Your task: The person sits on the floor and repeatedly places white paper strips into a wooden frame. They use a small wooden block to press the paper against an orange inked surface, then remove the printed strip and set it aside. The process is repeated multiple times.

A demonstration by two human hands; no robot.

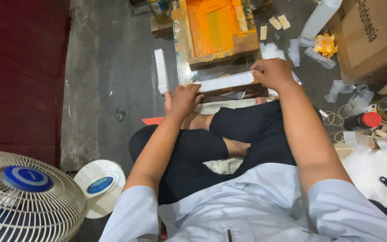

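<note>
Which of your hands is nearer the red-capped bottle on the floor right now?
Right. The right hand pinches the white paper strip on the dark wooden bar, on the side toward the red-capped bottle. The left hand grips the bar's far end, farther away.

An orange-coated wooden printing frame [213, 27] lies on the grey concrete floor [99, 67] beside a dark red cloth [21, 67], a white paper strip [225, 82] (over a dark brown wooden bar [229, 92]), a brown cardboard box [372, 36], a red round cap [371, 119] and a white-and-blue electric fan [25, 197].
</note>
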